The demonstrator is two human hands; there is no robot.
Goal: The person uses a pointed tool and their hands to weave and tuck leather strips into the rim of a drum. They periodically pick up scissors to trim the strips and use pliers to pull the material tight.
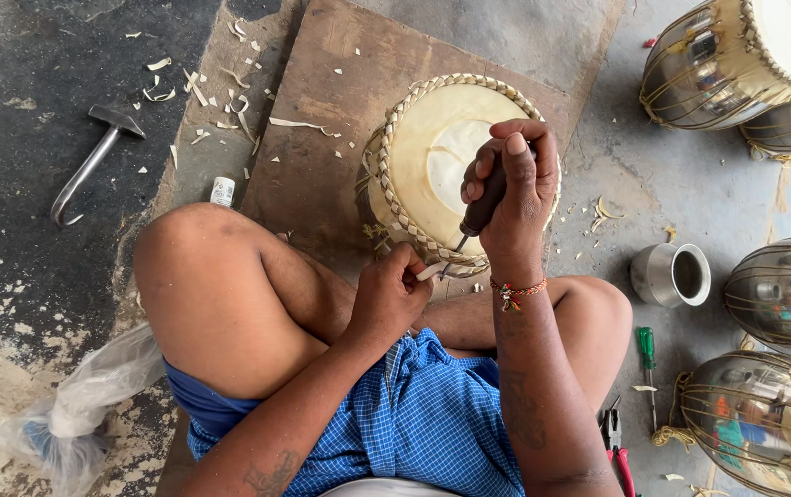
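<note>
A small drum [432,156] with a cream skin head and a braided leather rim rests on a brown wooden board [322,120] in front of my crossed legs. My right hand [511,189] grips a dark-handled awl [481,210] whose metal tip points down into the braid at the drum's near edge. My left hand [391,294] pinches a pale leather strip [430,271] right beside the awl tip, at the same spot on the rim.
A metal hammer [92,161] lies on the dark floor at left amid leather scraps. Several shiny metal drum shells [727,60] stand at right, with a steel cup [672,274], a green screwdriver [647,364] and red-handled pliers [616,446]. A plastic bag [92,396] lies lower left.
</note>
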